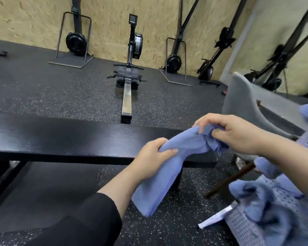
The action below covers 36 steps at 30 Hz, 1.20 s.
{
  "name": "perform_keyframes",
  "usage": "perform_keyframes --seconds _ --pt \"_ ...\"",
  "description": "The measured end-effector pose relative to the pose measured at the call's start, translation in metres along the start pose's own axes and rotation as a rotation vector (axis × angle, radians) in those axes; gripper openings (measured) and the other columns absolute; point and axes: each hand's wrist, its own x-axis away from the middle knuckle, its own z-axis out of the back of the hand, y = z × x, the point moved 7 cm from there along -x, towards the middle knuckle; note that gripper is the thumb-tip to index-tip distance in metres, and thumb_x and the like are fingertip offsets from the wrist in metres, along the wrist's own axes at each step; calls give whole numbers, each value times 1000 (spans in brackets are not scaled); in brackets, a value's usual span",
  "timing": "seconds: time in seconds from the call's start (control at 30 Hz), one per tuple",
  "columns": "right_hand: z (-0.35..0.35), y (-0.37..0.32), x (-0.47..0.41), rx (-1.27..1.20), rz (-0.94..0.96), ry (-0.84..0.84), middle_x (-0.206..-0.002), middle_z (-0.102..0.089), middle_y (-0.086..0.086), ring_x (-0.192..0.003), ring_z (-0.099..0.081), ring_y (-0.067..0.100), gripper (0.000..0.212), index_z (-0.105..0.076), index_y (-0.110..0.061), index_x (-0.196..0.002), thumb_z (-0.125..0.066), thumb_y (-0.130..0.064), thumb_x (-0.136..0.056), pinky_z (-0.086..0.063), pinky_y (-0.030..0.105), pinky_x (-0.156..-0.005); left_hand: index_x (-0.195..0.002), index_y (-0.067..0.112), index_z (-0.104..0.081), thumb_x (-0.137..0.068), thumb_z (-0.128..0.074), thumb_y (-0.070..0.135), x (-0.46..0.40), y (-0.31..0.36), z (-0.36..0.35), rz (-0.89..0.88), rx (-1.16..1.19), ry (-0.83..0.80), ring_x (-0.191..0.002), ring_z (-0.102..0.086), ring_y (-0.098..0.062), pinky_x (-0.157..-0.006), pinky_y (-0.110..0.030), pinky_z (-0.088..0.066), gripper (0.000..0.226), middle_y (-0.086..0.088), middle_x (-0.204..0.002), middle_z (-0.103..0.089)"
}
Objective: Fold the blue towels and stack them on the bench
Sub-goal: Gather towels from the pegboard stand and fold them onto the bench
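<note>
Both hands, left hand and right hand, grip closed on 1 blue towel above the black counter's near edge, mid-fold; next, likely lay it flat there.

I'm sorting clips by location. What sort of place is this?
Most likely a gym: a rowing machine stands on speckled rubber flooring, more rowers stored upright against the wall, and a black bench in front.
</note>
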Motion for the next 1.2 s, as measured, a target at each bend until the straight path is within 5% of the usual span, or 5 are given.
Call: perform_keyframes --seconds 0.2,0.47,0.63,0.97,1.2 --pt "46 20 100 151 -129 -56 -86 -68 -14 -74 -61 7 9 -70 -36 -88 -65 -30 -84 -48 30 -76 -87 24 -71 -93 -68 29 11 86 -51 -161 -6 -78 -67 -52 7 -61 -12 -39 8 18 -75 -65" --pt "74 40 199 174 -301 279 -91 -63 -12 -86 -59 6 55 -56 -34 -118 -75 -61 -74 -49 33 -79 -88 22 -72 -88 -69 28 27 231 -124 -371 -233 -177 -79 -60 -7 -69 -20 -43 6 5 -82 -72" --pt "108 49 258 150 -365 534 -79 -63 -3 -81 -57 22 7 -58 -19 -81 -61 -24 -86 -47 41 -74 -89 26 -70 -84 -75 37 34 297 -155 -507 -371 -207 -82 -63 -12 -74 -31 -49 13 5 -83 -71" --pt "182 49 370 188 -489 760 -73 -64 -8 -77 -58 13 18 -57 -25 -83 -68 -40 -87 -45 30 -69 -70 16 -50 -92 -67 40 49 379 -217 -653 -450 -152 -64 -46 -17 -60 -36 -36 37 0 -64 -51" --pt "221 48 422 300 -527 873 -85 -70 1 -86 -62 27 9 -63 -20 -89 -61 -28 -94 -49 46 -79 -88 22 -52 -93 -63 42 49 411 -251 -703 -415 -113 -76 -59 -23 -69 -39 -49 24 1 -75 -61"
